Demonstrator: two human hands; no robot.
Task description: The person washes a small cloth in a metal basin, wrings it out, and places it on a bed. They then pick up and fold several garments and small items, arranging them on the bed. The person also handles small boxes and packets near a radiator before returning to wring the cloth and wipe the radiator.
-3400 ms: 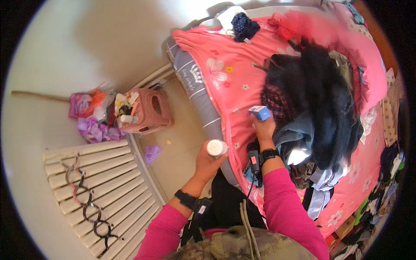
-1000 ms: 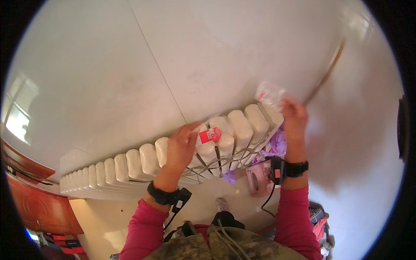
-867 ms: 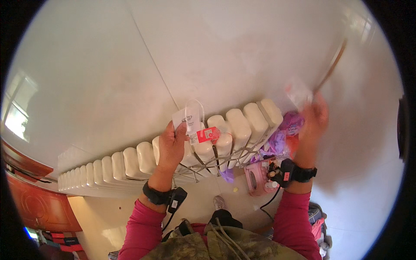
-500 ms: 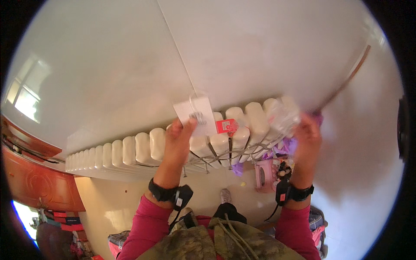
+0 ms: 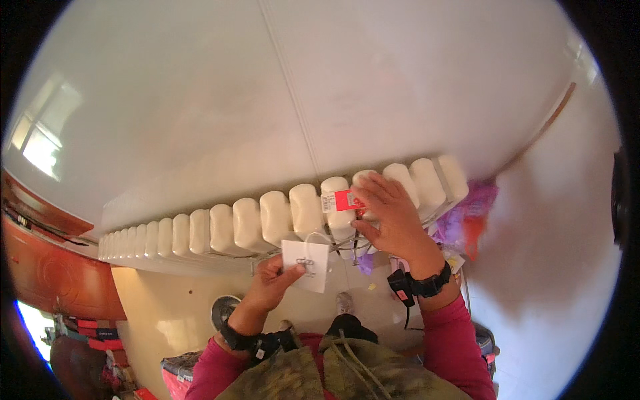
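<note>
My left hand point(image 5: 268, 288) pinches a square white card tag point(image 5: 316, 270) between thumb and fingers. The tag has small dark print and a white string loop at its upper edge, and is held just in front of a cream radiator point(image 5: 275, 220). My right hand point(image 5: 395, 217) reaches over the radiator's top, its fingers stretched out and the thumb apart. By its fingertips, a small red-and-white label or packet point(image 5: 343, 200) lies on the radiator sections; the fingers partly cover its right end, and whether they press on it is unclear.
A glossy pale wall point(image 5: 187, 120) rises behind the radiator. Purple and orange plastic bags point(image 5: 473, 210) hang by its right end. A metal rack point(image 5: 347, 248) runs along its front. Wooden cabinets point(image 5: 53, 273) stand at far left, and a round dark-centred object point(image 5: 225, 310) is on the floor.
My right hand has moved left from the radiator's right end to the red label; the clear plastic seen beside it is no longer visible. My left hand has brought the white tag lower, toward me.
</note>
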